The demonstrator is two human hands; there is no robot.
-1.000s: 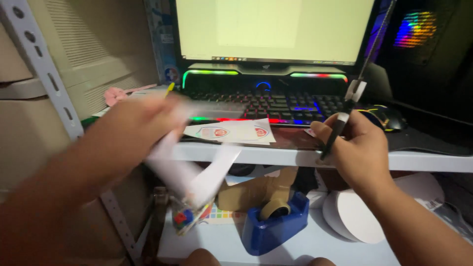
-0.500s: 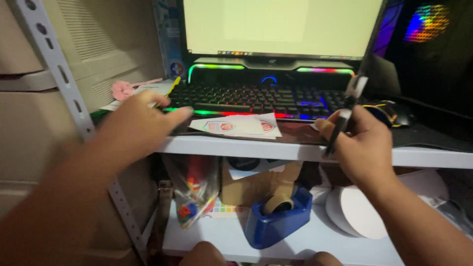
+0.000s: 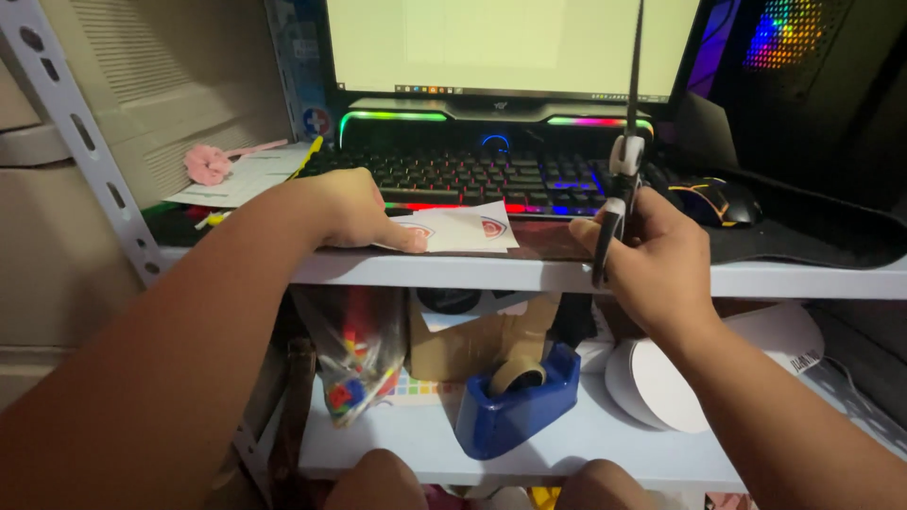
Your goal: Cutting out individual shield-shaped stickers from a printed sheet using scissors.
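Observation:
My left hand (image 3: pixel 354 210) rests on a small white sheet with red round stickers (image 3: pixel 463 227), fingertips pressing its left end; the sheet lies on the white shelf (image 3: pixel 529 274) in front of a backlit keyboard (image 3: pixel 482 175). To the right, my right hand (image 3: pixel 652 255) is wrapped around the black and white handles of a pair of scissors (image 3: pixel 625 142), whose blades point straight up in front of the monitor (image 3: pixel 510 42).
A mouse (image 3: pixel 713 200) sits on a dark mat right of the keyboard. Papers and a pink flower-shaped thing (image 3: pixel 206 162) lie at the left. The lower shelf holds a blue tape dispenser (image 3: pixel 515 406), a bag of coloured bits (image 3: pixel 354 354), a cardboard box and white round plates (image 3: pixel 671 378).
My left hand let go of the strip of paper it was waving and came down onto the sticker sheet. My right hand turned the scissors upright.

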